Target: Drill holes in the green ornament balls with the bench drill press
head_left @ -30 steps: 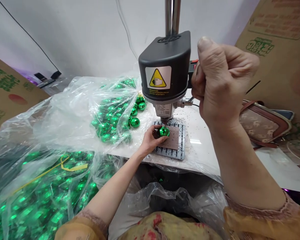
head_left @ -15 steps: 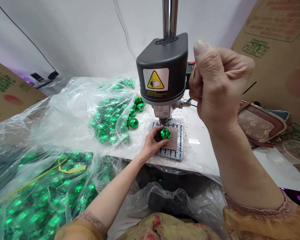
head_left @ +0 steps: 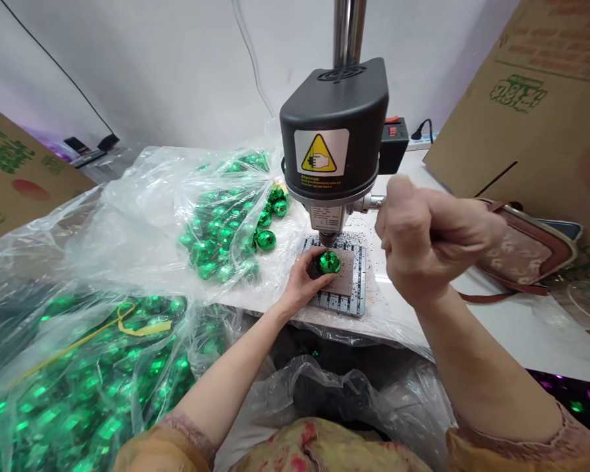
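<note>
A: Where's the shiny green faceted bauble point(head_left: 328, 263)?

B: On a brown square pad point(head_left: 350, 280) over a slotted grey metal plate point(head_left: 335, 303), just under the spindle of the black bench drill point(head_left: 333, 118), on the white counter point(head_left: 398, 321).

A: Hands?

B: The left hand point(head_left: 302, 282) is cupped narrow round the bauble, holding it down. The right hand point(head_left: 435, 236) is a tight fist beside the drill; can't tell if it's gripping anything.

A: Handling?

B: Probably light, thin-shelled and slippery. Hold the sides gently, fingers clear of the spindle.
</note>
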